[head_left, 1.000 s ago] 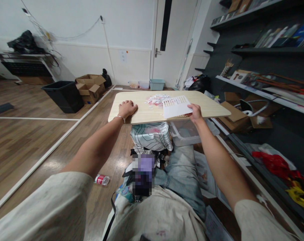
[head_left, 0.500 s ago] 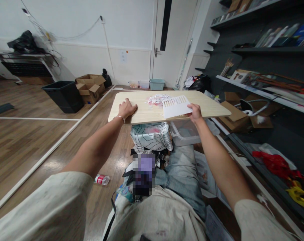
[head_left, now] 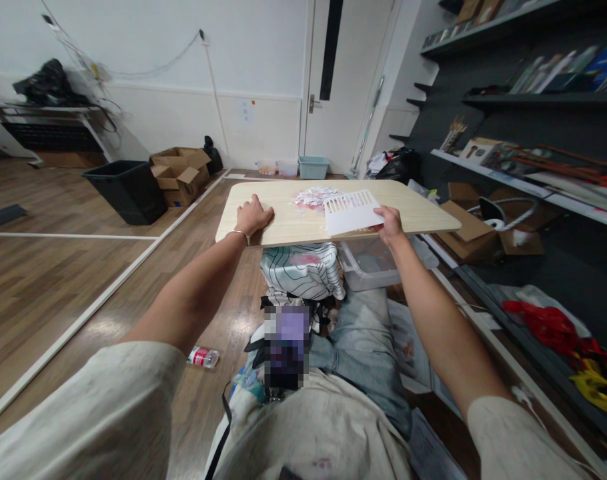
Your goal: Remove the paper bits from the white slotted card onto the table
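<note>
My right hand [head_left: 391,223] grips the lower right corner of a white sheet [head_left: 353,213] that has rows of small slots cut through its upper part. The sheet is held tilted over a pale wooden tabletop [head_left: 423,207]. Behind and left of the sheet lies a heap of small white and pinkish paper-like pieces [head_left: 316,197]. On the left part of the tabletop rests my left hand [head_left: 254,216], fingers stretched out and holding nothing. A few small pieces show beneath the sheet's lower edge, partly hidden.
Under the tabletop are a patterned cloth-covered box [head_left: 301,273] and a clear plastic bin [head_left: 368,270]. A bottle [head_left: 203,357] lies on the floor. Left stand a black trash bin [head_left: 128,193] and cardboard boxes [head_left: 181,175]. Dark shelves [head_left: 513,120] line the right.
</note>
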A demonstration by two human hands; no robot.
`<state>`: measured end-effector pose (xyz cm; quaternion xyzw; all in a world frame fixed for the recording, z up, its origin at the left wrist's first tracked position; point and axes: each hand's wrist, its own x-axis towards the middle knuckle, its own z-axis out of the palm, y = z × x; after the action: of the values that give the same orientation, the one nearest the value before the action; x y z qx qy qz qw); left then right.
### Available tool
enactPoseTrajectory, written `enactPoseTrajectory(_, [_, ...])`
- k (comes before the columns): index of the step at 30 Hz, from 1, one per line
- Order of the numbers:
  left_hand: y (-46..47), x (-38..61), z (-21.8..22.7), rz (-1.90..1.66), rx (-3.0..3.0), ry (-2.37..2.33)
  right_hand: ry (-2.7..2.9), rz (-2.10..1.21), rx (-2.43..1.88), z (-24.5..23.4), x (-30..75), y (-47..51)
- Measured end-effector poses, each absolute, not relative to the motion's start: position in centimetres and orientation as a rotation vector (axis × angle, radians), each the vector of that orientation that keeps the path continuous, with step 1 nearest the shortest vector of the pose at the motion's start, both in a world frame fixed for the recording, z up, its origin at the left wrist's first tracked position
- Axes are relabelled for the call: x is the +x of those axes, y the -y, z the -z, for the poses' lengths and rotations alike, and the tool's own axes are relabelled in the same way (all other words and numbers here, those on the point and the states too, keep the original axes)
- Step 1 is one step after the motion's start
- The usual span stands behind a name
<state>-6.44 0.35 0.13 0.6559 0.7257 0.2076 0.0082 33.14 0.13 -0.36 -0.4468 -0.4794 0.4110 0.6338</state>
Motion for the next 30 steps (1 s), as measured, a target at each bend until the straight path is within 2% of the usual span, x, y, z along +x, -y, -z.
enactPoseTrajectory(30, [-0.4,-6.1,-0.3,-0.575,2.029,-2.303,0.916,-0.909,-1.126,-1.5,32.2,0.1])
